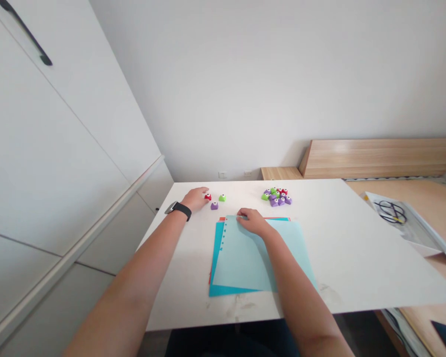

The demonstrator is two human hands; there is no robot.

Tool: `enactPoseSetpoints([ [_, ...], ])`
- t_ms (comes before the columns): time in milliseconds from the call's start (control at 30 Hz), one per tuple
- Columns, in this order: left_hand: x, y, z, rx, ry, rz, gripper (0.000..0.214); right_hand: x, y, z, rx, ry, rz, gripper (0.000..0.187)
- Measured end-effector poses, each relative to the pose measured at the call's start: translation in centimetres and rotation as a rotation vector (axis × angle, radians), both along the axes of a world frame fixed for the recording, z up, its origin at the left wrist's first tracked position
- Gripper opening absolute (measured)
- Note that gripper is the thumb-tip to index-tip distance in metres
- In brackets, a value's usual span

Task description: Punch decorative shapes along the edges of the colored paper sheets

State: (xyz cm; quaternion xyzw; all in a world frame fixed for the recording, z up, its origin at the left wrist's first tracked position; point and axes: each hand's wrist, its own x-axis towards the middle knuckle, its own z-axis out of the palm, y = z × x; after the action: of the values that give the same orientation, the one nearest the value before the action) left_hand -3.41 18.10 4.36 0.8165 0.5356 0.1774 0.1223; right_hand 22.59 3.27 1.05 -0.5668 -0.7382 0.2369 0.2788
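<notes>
Nearest the camera, the person's bare forearms (134, 277) reach over the near edge of the white counter (357, 258). Mid-counter lies a pale blue hole-punched sheet (245, 258), askew on a teal sheet (216, 258), with a red sheet (254, 218) showing at the far edge. The right hand (251, 220) lies curled on the pale sheet's far edge; whether it pinches that edge, I cannot tell. The left hand (195, 198), half open and holding nothing, wears a black watch (182, 210), its fingertips just beside a small red eyed piece (207, 197). Purple (214, 206) and green (222, 198) pieces sit close by, and a heap of such pieces (277, 197) lies farther right.

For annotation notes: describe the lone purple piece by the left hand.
On the white table, find the coloured paper sheets. Just beyond them, by the left hand, three small pieces sit apart from the big cluster. The purple one is closest to the paper.
</notes>
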Motion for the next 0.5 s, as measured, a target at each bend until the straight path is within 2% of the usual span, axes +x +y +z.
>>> enactPoseSetpoints([
  [67,1.9,0.2,1.6,0.040,0.000,-0.012,0.049,0.0,0.0,0.1,-0.008,-0.016,-0.008,0.013],
  [133,5.2,-0.1,3.1,0.100,-0.014,-0.071,0.048,0.0,-0.1,0.2,-0.003,-0.027,-0.007,0.014],
  [200,9.6,-1.0,4.1,0.152,-0.011,-0.261,0.042,-0.1,-0.1,0.1,0.017,-0.032,-0.004,0.014],
  [233,11.9,-1.6,4.3,0.125,0.040,-0.353,0.040,-0.1,-0.1,0.0,0.025,-0.037,-0.007,0.014],
  [300,16.4,-2.7,4.1,0.091,0.127,-0.431,0.042,-0.2,-0.1,-0.1,0.026,-0.056,-0.017,0.015],
  [367,20.0,-3.4,3.3,0.076,0.163,-0.439,0.047,-0.2,0.0,-0.3,0.005,-0.091,-0.031,0.018],
  [433,22.3,-3.6,2.3,0.056,0.192,-0.429,0.046,-0.3,0.1,-0.5,-0.015,-0.124,-0.038,0.019],
  [500,23.5,-3.6,1.5,0.032,0.219,-0.421,0.041,-0.3,0.2,-0.8,-0.028,-0.148,-0.042,0.019],
])
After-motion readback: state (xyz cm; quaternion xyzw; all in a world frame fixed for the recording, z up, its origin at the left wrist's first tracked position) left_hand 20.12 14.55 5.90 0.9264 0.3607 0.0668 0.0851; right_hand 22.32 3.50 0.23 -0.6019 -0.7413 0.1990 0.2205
